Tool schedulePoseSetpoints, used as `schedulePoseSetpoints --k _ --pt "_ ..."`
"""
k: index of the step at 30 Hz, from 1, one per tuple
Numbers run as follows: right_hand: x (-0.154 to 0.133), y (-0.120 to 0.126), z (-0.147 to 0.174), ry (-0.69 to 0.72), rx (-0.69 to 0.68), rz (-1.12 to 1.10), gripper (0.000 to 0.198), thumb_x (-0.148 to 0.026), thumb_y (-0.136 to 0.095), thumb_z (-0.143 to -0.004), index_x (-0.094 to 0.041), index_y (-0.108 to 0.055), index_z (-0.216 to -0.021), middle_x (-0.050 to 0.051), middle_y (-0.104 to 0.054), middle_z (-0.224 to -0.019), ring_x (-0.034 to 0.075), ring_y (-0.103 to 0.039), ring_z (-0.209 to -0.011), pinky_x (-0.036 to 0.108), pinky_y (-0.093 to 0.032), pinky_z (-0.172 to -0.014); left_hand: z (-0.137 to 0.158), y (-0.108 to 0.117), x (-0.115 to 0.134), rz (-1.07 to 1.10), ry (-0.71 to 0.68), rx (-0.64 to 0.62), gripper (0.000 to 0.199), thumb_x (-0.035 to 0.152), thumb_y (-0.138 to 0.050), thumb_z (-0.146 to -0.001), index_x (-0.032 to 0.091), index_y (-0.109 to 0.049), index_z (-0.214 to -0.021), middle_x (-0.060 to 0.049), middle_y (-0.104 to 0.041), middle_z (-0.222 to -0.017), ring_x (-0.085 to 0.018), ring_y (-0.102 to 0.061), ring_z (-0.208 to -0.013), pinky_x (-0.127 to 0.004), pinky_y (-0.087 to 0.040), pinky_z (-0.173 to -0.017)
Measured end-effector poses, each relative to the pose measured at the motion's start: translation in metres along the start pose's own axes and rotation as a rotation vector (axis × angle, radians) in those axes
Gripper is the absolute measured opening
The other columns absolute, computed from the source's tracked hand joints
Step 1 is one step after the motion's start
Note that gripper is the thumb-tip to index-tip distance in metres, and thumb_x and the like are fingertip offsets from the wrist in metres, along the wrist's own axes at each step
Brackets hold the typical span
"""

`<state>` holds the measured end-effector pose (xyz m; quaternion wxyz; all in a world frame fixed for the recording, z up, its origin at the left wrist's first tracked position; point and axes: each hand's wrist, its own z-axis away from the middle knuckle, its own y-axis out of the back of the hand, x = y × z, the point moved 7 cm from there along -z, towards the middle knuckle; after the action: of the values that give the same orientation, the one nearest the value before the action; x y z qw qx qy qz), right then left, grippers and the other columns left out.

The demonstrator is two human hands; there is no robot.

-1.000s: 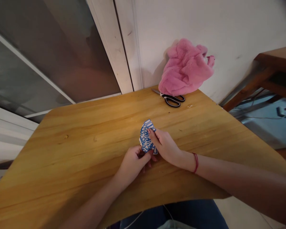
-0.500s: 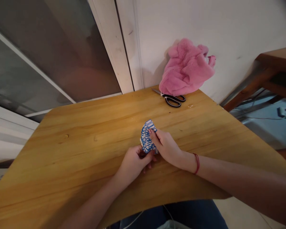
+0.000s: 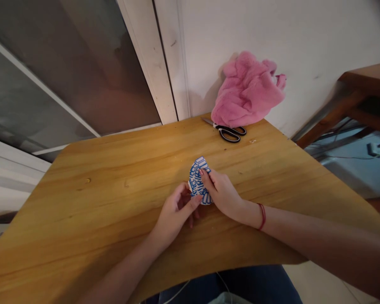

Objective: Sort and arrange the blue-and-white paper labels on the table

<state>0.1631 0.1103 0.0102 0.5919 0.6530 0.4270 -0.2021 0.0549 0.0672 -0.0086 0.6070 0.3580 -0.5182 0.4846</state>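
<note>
A fan of small white cards with blue borders (image 3: 195,179) is held over the middle of the table. My right hand (image 3: 223,192) grips the fan on its right side, its thumb lying across the front and its other fingers hidden behind. At the lower left of the fan is my left hand (image 3: 177,211); its thumb rests on the front of the lower cards, and the index finger touches the left edge. The remaining left fingers are curled below and partly hidden. What is printed on the cards is too small to read.
Black-handled scissors (image 3: 230,133) lie at the back of the wooden table (image 3: 114,202), partly beside a pink fluffy cloth (image 3: 247,90) that leans on the white wall. A small yellowish bit (image 3: 88,180) is on the left. A darker wooden table (image 3: 367,80) stands at the right.
The fan has shifted slightly right and up with my right hand, and its lower cards are spread wider. The left thumb and fingers have parted a little and moved left.
</note>
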Motion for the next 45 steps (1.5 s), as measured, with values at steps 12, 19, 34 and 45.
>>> schedulePoseSetpoints --k 12,19,34,45 --pt "-0.002 0.002 -0.002 0.046 -0.001 -0.002 0.036 -0.036 -0.031 -0.094 -0.018 -0.040 -0.063 -0.001 -0.047 -0.055 0.008 -0.038 -0.046 0.022 -0.027 -0.046 -0.002 0.011 0.007 0.033 -0.070 0.082 0.026 0.040 -0.052 -0.083 0.015 -0.054 -0.074 0.000 -0.060 -0.060 -0.010 -0.056 -0.049 -0.020 -0.046 -0.043" --pt "-0.006 -0.003 0.001 0.094 -0.055 -0.046 0.033 -0.035 -0.030 -0.095 -0.018 -0.043 -0.069 -0.001 -0.049 -0.058 0.008 -0.042 -0.048 0.021 -0.029 -0.048 -0.004 0.022 0.007 0.023 -0.094 0.180 0.024 0.036 -0.059 -0.079 0.015 -0.056 -0.069 0.002 -0.057 -0.055 -0.008 -0.052 -0.045 -0.018 -0.044 -0.041" --pt "-0.013 -0.011 0.004 0.130 -0.185 -0.066 0.031 -0.033 -0.030 -0.094 -0.017 -0.044 -0.072 0.001 -0.054 -0.063 0.009 -0.045 -0.052 0.021 -0.031 -0.051 -0.004 0.029 0.000 -0.003 -0.081 0.233 0.037 0.049 -0.047 -0.084 0.018 -0.047 -0.064 0.005 -0.049 -0.051 -0.007 -0.047 -0.043 -0.017 -0.039 -0.040" --pt "-0.019 -0.017 0.008 0.174 -0.334 -0.117 0.032 -0.032 -0.030 -0.095 -0.016 -0.047 -0.072 0.001 -0.057 -0.064 0.009 -0.047 -0.053 0.020 -0.032 -0.052 -0.007 0.029 -0.002 0.143 -0.084 0.204 0.034 0.046 -0.051 -0.083 0.018 -0.045 -0.065 0.006 -0.043 -0.053 -0.006 -0.041 -0.044 -0.016 -0.035 -0.041"
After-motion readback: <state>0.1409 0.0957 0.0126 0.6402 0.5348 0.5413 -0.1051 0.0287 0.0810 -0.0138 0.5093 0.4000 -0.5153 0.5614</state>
